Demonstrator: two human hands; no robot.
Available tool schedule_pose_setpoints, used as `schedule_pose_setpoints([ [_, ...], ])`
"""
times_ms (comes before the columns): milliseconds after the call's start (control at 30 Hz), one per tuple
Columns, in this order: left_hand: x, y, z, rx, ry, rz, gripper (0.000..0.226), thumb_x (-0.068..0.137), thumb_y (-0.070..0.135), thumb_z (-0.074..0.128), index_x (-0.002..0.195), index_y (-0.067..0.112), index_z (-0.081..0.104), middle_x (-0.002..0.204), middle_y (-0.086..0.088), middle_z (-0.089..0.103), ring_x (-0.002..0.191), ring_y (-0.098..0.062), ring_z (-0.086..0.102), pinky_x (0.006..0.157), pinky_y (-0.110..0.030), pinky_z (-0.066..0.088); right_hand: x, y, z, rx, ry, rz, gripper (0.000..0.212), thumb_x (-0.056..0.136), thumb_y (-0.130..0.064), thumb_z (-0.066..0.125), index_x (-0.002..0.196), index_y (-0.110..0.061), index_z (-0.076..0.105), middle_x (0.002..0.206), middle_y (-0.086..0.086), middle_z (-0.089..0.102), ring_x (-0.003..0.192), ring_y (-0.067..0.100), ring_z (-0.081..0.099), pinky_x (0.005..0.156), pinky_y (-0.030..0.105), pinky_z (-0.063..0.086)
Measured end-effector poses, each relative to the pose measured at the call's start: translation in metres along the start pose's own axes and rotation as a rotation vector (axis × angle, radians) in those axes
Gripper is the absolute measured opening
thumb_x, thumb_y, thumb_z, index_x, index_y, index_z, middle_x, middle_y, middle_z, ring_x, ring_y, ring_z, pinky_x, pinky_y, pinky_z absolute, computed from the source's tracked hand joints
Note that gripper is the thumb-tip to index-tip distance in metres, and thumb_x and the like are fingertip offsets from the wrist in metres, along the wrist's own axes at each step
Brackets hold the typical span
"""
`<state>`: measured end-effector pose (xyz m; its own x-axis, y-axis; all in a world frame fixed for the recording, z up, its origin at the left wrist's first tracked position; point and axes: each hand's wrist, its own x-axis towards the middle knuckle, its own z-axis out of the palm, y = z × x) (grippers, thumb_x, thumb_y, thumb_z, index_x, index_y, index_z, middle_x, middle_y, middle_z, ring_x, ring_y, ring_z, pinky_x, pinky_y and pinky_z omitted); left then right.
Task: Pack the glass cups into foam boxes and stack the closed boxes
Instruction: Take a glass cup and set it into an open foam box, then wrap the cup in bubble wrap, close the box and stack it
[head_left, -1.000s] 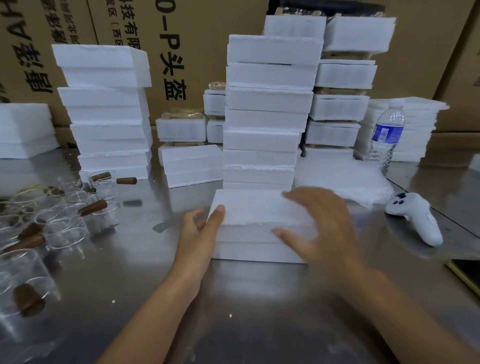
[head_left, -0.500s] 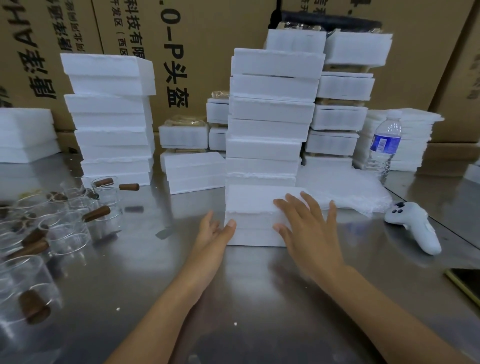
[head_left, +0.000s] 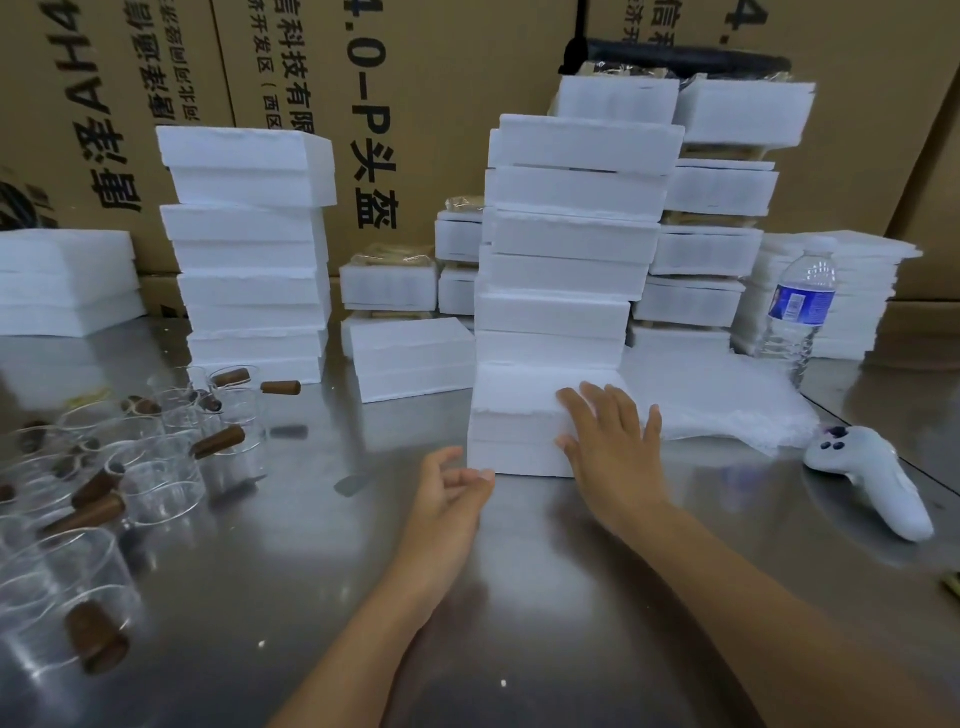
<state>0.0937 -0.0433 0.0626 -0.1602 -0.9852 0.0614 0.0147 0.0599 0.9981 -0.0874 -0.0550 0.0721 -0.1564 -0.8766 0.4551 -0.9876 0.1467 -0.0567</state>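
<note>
Closed foam box (head_left: 519, 421) sits on the steel worktop (head_left: 519, 597) at centre, its far face butted against the foot of the tall centre stack (head_left: 566, 239). Long axis runs 9-to-3 across the view; the lid is seated, seam visible along the front face.

Right hand (head_left: 613, 447) is on the box: palm against the right front corner, fingers (head_left: 602, 410) spread and laid flat over the top edge, pointing toward 12. Pressing rather than gripping; nothing is clamped.

Left hand (head_left: 452, 488) is off the box, just short of its left front corner at about 7 o'clock from it. Fingers loosely curled, thumb near the index tip, holding nothing.

Key relation: box lies at 12 from both hands, right hand already touching, left hand nearer the glass cups (head_left: 156, 467), which cluster at 9 o'clock on the worktop, wooden handles pointing various ways.

Judgement: this box looks packed and parked at the stack's base. It could be lifted onto a stack, which needs a hand at each short end; the left would have to close the small gap to the left end. Otherwise the left hand is best placed to reach to 9 for the next cup. Shorter left stack (head_left: 249, 249) stands at 10 o'clock.
</note>
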Motion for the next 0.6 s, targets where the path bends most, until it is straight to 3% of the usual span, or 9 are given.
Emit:
schedule_pose_setpoints([
  [100, 0.004, -0.001, 0.001, -0.030, 0.060, 0.016, 0.025, 0.094, 0.014, 0.055, 0.118, 0.016, 0.049, 0.097, -0.005, 0.059, 0.079, -0.021, 0.056, 0.069, -0.023, 0.046, -0.002, -0.001, 0.003, 0.005, 0.016, 0.009, 0.051, 0.101, -0.035, 0.029, 0.148, -0.026, 0.013, 0.156, -0.001, 0.008, 0.145, 0.020, -0.005, 0.113, 0.055, -0.002],
  [167, 0.005, -0.002, 0.003, -0.063, 0.107, 0.035, 0.011, 0.095, 0.011, 0.053, 0.105, 0.011, 0.054, 0.088, -0.009, 0.057, 0.068, -0.017, 0.051, 0.059, -0.021, 0.045, -0.006, -0.004, 0.004, -0.031, 0.067, -0.008, 0.054, 0.100, -0.034, 0.033, 0.149, -0.022, 0.014, 0.157, 0.002, 0.007, 0.145, 0.022, -0.005, 0.112, 0.057, -0.003],
  [200, 0.005, -0.003, 0.003, -0.067, 0.135, 0.043, 0.004, 0.095, 0.011, 0.052, 0.097, 0.011, 0.055, 0.082, -0.009, 0.056, 0.063, -0.015, 0.049, 0.054, -0.019, 0.043, -0.009, -0.008, 0.004, -0.021, 0.144, -0.036, 0.056, 0.098, -0.031, 0.042, 0.148, -0.017, 0.021, 0.157, 0.006, 0.015, 0.146, 0.026, 0.004, 0.111, 0.059, 0.001],
  [267, 0.008, -0.005, 0.003, -0.032, 0.191, 0.067, 0.015, 0.095, 0.015, 0.051, 0.081, 0.012, 0.054, 0.068, -0.006, 0.052, 0.057, -0.014, 0.045, 0.050, -0.017, 0.040, -0.013, -0.020, 0.005, 0.048, 0.339, -0.142, 0.053, 0.088, -0.020, 0.060, 0.137, -0.009, 0.043, 0.146, 0.015, 0.040, 0.139, 0.032, 0.028, 0.108, 0.061, 0.015],
  [367, 0.012, -0.008, 0.001, -0.011, 0.245, 0.101, 0.029, 0.096, 0.020, 0.049, 0.068, 0.013, 0.047, 0.062, -0.008, 0.044, 0.060, -0.019, 0.041, 0.058, -0.031, 0.035, -0.002, -0.049, 0.006, 0.090, 0.483, -0.368, 0.051, 0.078, -0.009, 0.062, 0.126, -0.011, 0.044, 0.136, 0.017, 0.051, 0.132, 0.028, 0.031, 0.109, 0.056, 0.022],
  [500, 0.026, -0.015, -0.010, -0.061, 0.384, 0.084, 0.032, 0.096, 0.020, 0.049, 0.064, 0.013, 0.049, 0.055, -0.002, 0.045, 0.058, -0.020, 0.040, 0.059, -0.037, 0.034, 0.035, -0.105, 0.005, 0.243, 0.402, -0.503, 0.068, 0.060, 0.006, 0.072, 0.123, -0.006, 0.049, 0.131, 0.021, 0.053, 0.127, 0.035, 0.044, 0.103, 0.052, 0.033],
  [600, 0.040, -0.019, -0.021, -0.189, 0.540, 0.053, 0.035, 0.095, 0.013, 0.050, 0.060, 0.013, 0.049, 0.044, 0.004, 0.042, 0.053, -0.023, 0.037, 0.060, -0.040, 0.032, 0.069, -0.145, 0.009, 0.364, 0.223, -0.485, 0.062, 0.073, 0.005, 0.064, 0.132, -0.004, 0.047, 0.141, 0.020, 0.041, 0.134, 0.035, 0.036, 0.111, 0.044, 0.026],
])
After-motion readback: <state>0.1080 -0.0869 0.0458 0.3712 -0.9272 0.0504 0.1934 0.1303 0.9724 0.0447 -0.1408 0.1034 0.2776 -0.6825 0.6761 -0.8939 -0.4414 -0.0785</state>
